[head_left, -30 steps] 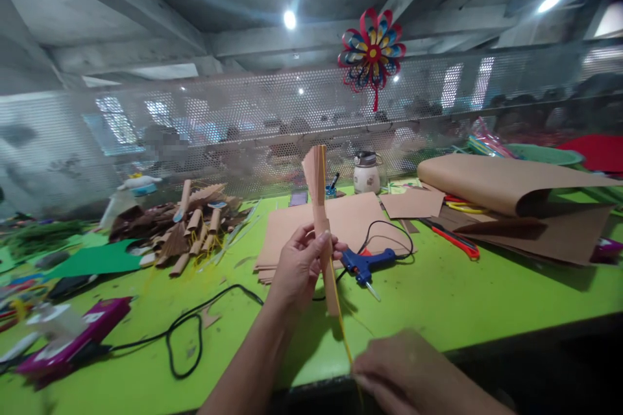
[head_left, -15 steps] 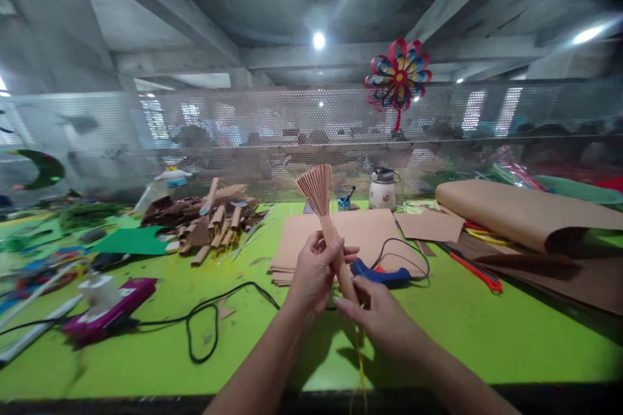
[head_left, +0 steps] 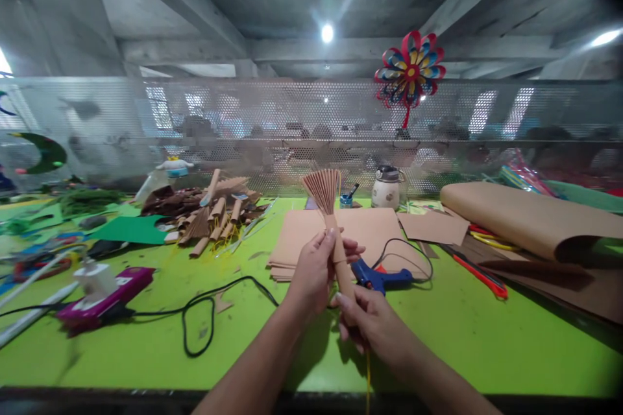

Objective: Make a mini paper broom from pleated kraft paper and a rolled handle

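Between my two hands stands a pleated brown paper fan (head_left: 323,191) with a rolled paper handle, its folds spread at the top. My left hand (head_left: 316,266) pinches the upper handle between thumb and fingers. Lower down, my right hand (head_left: 367,314) closes around the bottom end of the handle. Yellow string (head_left: 368,376) hangs below my right hand. Just behind the hands, a blue glue gun (head_left: 389,279) lies beside a stack of brown paper sheets (head_left: 292,240).
At left lie a pile of rolled paper pieces (head_left: 219,220), green paper (head_left: 131,229), a purple power strip (head_left: 107,301) and a looped black cable (head_left: 185,334). At right are a red cutter (head_left: 479,277) and a large paper roll (head_left: 511,214). A cup (head_left: 386,189) stands behind.
The fan now shows its pleats more face-on, and its handle is more upright. My right hand's fingers have closed further around the lower end. The whole view has shifted slightly.
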The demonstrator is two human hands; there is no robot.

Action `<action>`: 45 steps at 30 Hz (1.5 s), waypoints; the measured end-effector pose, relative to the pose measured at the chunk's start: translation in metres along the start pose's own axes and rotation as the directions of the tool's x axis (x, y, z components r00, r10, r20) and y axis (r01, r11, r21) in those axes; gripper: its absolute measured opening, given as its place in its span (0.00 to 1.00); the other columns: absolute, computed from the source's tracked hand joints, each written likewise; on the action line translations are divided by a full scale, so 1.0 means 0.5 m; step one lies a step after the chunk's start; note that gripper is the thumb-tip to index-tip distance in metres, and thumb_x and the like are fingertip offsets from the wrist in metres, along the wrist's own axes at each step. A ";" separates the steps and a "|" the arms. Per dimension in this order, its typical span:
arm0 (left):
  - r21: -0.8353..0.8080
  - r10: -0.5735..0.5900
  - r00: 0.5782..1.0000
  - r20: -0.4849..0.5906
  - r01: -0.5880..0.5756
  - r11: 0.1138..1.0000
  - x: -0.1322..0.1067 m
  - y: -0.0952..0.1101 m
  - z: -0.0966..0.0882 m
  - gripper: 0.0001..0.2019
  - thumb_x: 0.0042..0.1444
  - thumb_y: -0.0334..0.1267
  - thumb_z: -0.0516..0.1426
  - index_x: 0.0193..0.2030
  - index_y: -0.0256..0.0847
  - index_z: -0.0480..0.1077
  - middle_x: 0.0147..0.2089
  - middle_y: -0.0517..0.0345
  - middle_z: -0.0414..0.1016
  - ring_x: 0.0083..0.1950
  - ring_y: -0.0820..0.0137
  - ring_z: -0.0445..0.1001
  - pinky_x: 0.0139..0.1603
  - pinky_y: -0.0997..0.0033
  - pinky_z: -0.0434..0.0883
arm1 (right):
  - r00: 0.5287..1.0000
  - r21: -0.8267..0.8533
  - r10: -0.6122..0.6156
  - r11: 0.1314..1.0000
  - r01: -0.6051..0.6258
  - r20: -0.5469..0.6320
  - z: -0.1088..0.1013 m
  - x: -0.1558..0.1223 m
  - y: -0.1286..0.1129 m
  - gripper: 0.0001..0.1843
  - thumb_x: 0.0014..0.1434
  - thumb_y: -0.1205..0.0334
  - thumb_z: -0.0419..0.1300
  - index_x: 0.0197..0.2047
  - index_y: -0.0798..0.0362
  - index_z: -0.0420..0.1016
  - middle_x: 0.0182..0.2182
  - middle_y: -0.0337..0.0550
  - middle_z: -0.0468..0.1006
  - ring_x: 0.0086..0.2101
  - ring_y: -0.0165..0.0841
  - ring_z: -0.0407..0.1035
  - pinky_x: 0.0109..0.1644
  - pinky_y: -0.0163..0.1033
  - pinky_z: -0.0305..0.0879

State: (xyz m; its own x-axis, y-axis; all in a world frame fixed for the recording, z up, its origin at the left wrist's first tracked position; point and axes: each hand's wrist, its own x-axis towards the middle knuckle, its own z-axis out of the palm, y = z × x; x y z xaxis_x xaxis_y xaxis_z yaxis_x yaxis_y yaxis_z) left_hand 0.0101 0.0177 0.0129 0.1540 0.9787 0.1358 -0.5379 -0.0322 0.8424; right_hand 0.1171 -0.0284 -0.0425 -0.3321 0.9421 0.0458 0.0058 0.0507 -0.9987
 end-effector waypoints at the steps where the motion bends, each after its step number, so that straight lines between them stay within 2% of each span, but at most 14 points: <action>1: -0.001 0.004 1.000 0.002 -0.004 1.000 0.001 -0.003 0.000 0.13 0.59 0.42 0.57 0.44 0.33 0.68 0.33 0.49 0.79 0.38 0.63 0.80 0.43 0.65 0.75 | 1.000 0.006 0.001 1.000 -0.001 0.003 0.001 0.000 0.000 0.24 0.60 0.40 0.54 0.36 0.56 0.66 0.18 0.33 0.69 0.13 0.20 0.53 0.17 0.29 0.48; 5: 0.021 0.007 1.000 -0.018 -0.006 1.000 0.004 -0.011 -0.001 0.15 0.59 0.43 0.57 0.47 0.33 0.68 0.34 0.49 0.79 0.38 0.62 0.80 0.42 0.66 0.75 | 1.000 0.024 -0.003 1.000 0.003 0.002 0.000 0.000 -0.003 0.24 0.59 0.39 0.54 0.35 0.54 0.66 0.17 0.31 0.67 0.13 0.21 0.53 0.16 0.29 0.48; 8: 0.044 -0.012 1.000 -0.014 0.012 0.999 0.005 -0.009 -0.003 0.17 0.59 0.44 0.56 0.50 0.33 0.69 0.39 0.44 0.80 0.40 0.62 0.80 0.42 0.66 0.75 | 1.000 0.045 0.000 0.999 0.000 -0.001 -0.002 0.000 -0.007 0.25 0.58 0.38 0.55 0.36 0.55 0.66 0.17 0.31 0.68 0.13 0.21 0.53 0.16 0.29 0.48; 12: 0.032 -0.046 0.999 -0.016 0.047 0.998 0.009 -0.007 -0.009 0.19 0.60 0.48 0.54 0.45 0.32 0.72 0.43 0.41 0.79 0.43 0.61 0.78 0.42 0.65 0.75 | 1.000 0.113 0.021 0.993 -0.020 -0.011 -0.004 -0.001 -0.011 0.25 0.57 0.38 0.56 0.37 0.56 0.67 0.17 0.31 0.68 0.13 0.20 0.52 0.16 0.28 0.47; 14: 0.037 -0.050 0.999 -0.015 0.051 0.998 0.011 -0.008 -0.012 0.19 0.58 0.51 0.56 0.41 0.32 0.73 0.42 0.41 0.79 0.42 0.62 0.78 0.40 0.67 0.75 | 1.000 0.133 0.020 0.991 -0.017 -0.021 -0.005 -0.002 -0.012 0.26 0.57 0.38 0.56 0.37 0.56 0.66 0.17 0.31 0.68 0.12 0.20 0.52 0.16 0.28 0.45; 16: 0.057 -0.066 0.998 -0.005 0.066 0.996 0.011 -0.008 -0.014 0.19 0.55 0.50 0.59 0.41 0.33 0.73 0.40 0.43 0.80 0.40 0.64 0.78 0.36 0.70 0.74 | 0.999 0.144 0.024 0.989 -0.021 -0.023 -0.006 -0.002 -0.014 0.27 0.56 0.37 0.57 0.36 0.56 0.66 0.17 0.31 0.68 0.12 0.20 0.52 0.16 0.28 0.45; 21: 0.087 -0.130 0.991 0.005 0.130 0.988 0.007 -0.006 -0.011 0.20 0.46 0.43 0.67 0.44 0.34 0.72 0.32 0.49 0.79 0.33 0.68 0.77 0.29 0.76 0.69 | 0.999 0.138 0.033 0.990 -0.033 0.002 -0.006 -0.003 -0.018 0.30 0.53 0.33 0.56 0.37 0.55 0.66 0.16 0.31 0.68 0.12 0.20 0.52 0.17 0.29 0.44; 25: 0.080 -0.121 0.993 -0.003 0.121 0.989 0.005 -0.006 -0.008 0.18 0.46 0.42 0.67 0.41 0.33 0.72 0.30 0.51 0.78 0.32 0.68 0.77 0.28 0.77 0.68 | 1.000 0.135 0.030 0.990 -0.030 0.005 -0.004 -0.003 -0.015 0.30 0.53 0.33 0.55 0.37 0.55 0.66 0.16 0.31 0.67 0.12 0.20 0.52 0.17 0.29 0.44; 30: 0.088 -0.129 0.992 0.019 0.126 0.988 0.002 -0.003 -0.006 0.16 0.52 0.42 0.64 0.43 0.33 0.72 0.33 0.50 0.79 0.33 0.70 0.77 0.34 0.75 0.71 | 1.000 0.143 0.028 0.989 -0.026 -0.010 -0.004 0.000 -0.010 0.29 0.54 0.33 0.54 0.37 0.55 0.65 0.16 0.29 0.66 0.12 0.20 0.52 0.16 0.29 0.44; 34: 0.052 -0.146 0.987 0.064 0.142 0.988 0.002 0.002 -0.005 0.19 0.58 0.47 0.57 0.46 0.32 0.72 0.39 0.44 0.79 0.39 0.65 0.78 0.41 0.69 0.74 | 1.000 0.135 0.006 0.991 -0.003 -0.024 -0.004 0.001 -0.013 0.28 0.56 0.35 0.55 0.36 0.55 0.66 0.15 0.29 0.66 0.12 0.20 0.52 0.16 0.29 0.44; 40: -0.002 -0.168 0.985 0.026 0.169 0.986 0.012 0.000 -0.013 0.19 0.59 0.50 0.55 0.43 0.33 0.72 0.36 0.46 0.80 0.38 0.65 0.78 0.41 0.68 0.74 | 0.999 0.164 -0.004 0.986 0.010 -0.040 -0.006 0.004 -0.015 0.27 0.55 0.36 0.56 0.36 0.56 0.65 0.15 0.29 0.65 0.12 0.19 0.52 0.16 0.28 0.45; 45: 0.082 -0.178 0.984 -0.008 0.178 0.981 0.015 -0.004 -0.014 0.16 0.55 0.40 0.60 0.46 0.31 0.73 0.34 0.47 0.80 0.34 0.66 0.78 0.36 0.71 0.74 | 0.999 0.180 -0.001 0.984 0.007 -0.035 -0.012 0.011 -0.011 0.28 0.54 0.35 0.57 0.35 0.55 0.65 0.15 0.29 0.67 0.12 0.19 0.53 0.15 0.28 0.47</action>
State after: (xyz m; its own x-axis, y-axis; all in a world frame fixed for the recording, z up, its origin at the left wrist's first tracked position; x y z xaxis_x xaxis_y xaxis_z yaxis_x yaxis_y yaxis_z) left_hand 0.0062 0.0265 0.0086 0.2404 0.9705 -0.0207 -0.4318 0.1260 0.8931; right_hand 0.1209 -0.0217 -0.0365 -0.2989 0.9531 0.0471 -0.1664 -0.0034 -0.9860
